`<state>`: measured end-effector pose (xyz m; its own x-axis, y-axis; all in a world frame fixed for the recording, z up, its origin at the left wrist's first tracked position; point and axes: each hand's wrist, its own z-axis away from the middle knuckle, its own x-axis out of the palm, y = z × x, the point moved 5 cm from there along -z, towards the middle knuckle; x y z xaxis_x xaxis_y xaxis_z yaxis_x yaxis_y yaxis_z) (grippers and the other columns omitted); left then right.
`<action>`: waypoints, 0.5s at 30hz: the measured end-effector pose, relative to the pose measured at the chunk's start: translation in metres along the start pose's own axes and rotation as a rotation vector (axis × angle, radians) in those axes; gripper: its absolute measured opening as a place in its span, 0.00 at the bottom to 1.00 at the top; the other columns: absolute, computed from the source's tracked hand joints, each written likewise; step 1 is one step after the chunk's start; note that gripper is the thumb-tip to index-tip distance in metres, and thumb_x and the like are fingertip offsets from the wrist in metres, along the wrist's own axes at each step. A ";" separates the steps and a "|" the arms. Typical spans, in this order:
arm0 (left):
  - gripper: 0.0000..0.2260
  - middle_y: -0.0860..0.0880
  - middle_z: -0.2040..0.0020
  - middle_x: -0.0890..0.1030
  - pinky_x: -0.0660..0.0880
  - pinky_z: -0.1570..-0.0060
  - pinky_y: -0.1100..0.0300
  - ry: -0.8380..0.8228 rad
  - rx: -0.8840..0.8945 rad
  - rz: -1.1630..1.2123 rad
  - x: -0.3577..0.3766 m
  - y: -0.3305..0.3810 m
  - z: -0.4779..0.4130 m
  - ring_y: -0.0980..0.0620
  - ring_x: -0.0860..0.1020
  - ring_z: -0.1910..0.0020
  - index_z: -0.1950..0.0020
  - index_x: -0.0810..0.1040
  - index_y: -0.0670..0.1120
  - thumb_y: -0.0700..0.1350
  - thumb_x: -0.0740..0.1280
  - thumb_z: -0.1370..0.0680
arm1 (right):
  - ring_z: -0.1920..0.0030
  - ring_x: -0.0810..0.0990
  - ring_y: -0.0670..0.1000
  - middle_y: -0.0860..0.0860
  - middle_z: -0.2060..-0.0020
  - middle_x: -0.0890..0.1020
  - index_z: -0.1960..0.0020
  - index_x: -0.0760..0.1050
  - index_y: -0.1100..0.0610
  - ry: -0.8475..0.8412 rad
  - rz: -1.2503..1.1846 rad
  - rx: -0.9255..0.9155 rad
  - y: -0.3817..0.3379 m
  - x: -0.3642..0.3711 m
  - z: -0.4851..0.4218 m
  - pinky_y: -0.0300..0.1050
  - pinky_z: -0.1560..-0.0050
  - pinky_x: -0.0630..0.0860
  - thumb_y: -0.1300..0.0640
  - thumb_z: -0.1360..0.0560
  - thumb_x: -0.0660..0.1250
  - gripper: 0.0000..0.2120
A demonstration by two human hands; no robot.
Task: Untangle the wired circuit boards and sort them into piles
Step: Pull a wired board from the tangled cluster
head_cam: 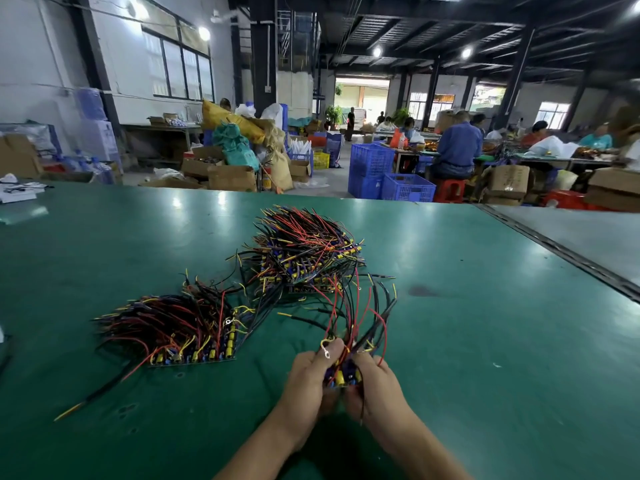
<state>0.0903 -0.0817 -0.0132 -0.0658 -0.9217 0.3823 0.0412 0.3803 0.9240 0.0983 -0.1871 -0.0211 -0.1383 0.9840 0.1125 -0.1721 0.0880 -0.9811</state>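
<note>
Both our forearms (263, 441) angle inward, and our left hand (306, 382) and right hand (379, 386) meet with fingers curled tight round one small bunch of wired boards (341, 375) (the left thumb points up, beside a ring terminal (325, 353)). Its red and black wires (360, 317) fan up and away from the grip. Left of the grip lies a row-stacked pile (180, 330); beyond the grip sits a tangled heap (304, 251), both on the green table (485, 341).

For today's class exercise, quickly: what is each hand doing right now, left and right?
Left hand: closed, holding the bundle of wired boards.
Right hand: closed, holding the same bundle.
</note>
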 end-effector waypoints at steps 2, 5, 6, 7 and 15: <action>0.31 0.36 0.59 0.77 0.70 0.57 0.46 -0.001 0.008 -0.027 0.000 0.001 -0.001 0.40 0.74 0.60 0.53 0.79 0.31 0.60 0.73 0.33 | 0.76 0.69 0.42 0.50 0.71 0.72 0.57 0.74 0.62 0.006 -0.064 -0.012 0.002 -0.001 0.000 0.33 0.74 0.65 0.67 0.22 0.59 0.08; 0.20 0.43 0.65 0.78 0.67 0.59 0.51 0.013 -0.006 -0.062 -0.001 -0.001 -0.003 0.45 0.73 0.63 0.62 0.85 0.49 0.64 0.70 0.38 | 0.81 0.65 0.47 0.55 0.73 0.68 0.65 0.73 0.56 0.004 -0.188 0.053 0.007 0.001 -0.001 0.35 0.79 0.60 0.56 0.19 0.59 0.17; 0.17 0.45 0.66 0.77 0.66 0.59 0.54 0.019 -0.014 -0.060 -0.001 -0.001 -0.003 0.46 0.72 0.62 0.65 0.85 0.52 0.65 0.70 0.39 | 0.81 0.62 0.48 0.55 0.71 0.66 0.69 0.74 0.55 -0.009 -0.209 0.064 0.008 0.005 -0.003 0.33 0.79 0.58 0.54 0.19 0.58 0.20; 0.16 0.45 0.66 0.76 0.65 0.60 0.55 0.017 -0.021 -0.056 -0.002 -0.003 -0.003 0.45 0.72 0.62 0.66 0.84 0.53 0.64 0.70 0.38 | 0.82 0.61 0.49 0.55 0.71 0.66 0.71 0.75 0.55 -0.017 -0.217 0.064 0.008 0.005 -0.003 0.33 0.78 0.57 0.53 0.19 0.58 0.23; 0.13 0.52 0.73 0.76 0.60 0.74 0.65 -0.004 -0.056 -0.107 -0.005 -0.006 0.002 0.55 0.71 0.78 0.63 0.85 0.52 0.58 0.66 0.29 | 0.78 0.62 0.47 0.53 0.76 0.66 0.74 0.78 0.50 0.005 -0.348 0.104 0.015 0.013 -0.003 0.34 0.75 0.57 0.52 0.18 0.57 0.27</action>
<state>0.0882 -0.0791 -0.0206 -0.0772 -0.9565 0.2813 0.0893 0.2744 0.9575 0.0964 -0.1723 -0.0346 -0.0491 0.8986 0.4361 -0.3063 0.4020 -0.8629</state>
